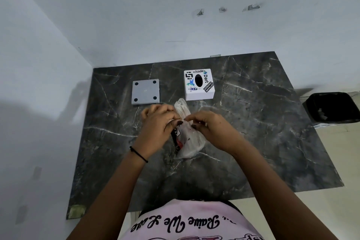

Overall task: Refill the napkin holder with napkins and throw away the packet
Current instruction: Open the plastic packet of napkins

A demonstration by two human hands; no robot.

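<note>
A clear plastic napkin packet (190,142) with red and black print is held above the dark marble table (263,122). White napkins (182,110) stick out of its far end. My left hand (158,122) and my right hand (212,128) both pinch the packet near its opening. The white napkin holder (198,84), a box covered in stickers with an oval slot on top, stands behind the hands. Its grey base plate (145,92) lies apart to the left, with a black foot at each corner.
A black bin (331,108) lined with a dark bag stands on the floor off the table's right edge. White walls close off the left and far sides of the table. My pink shirt fills the bottom of the view.
</note>
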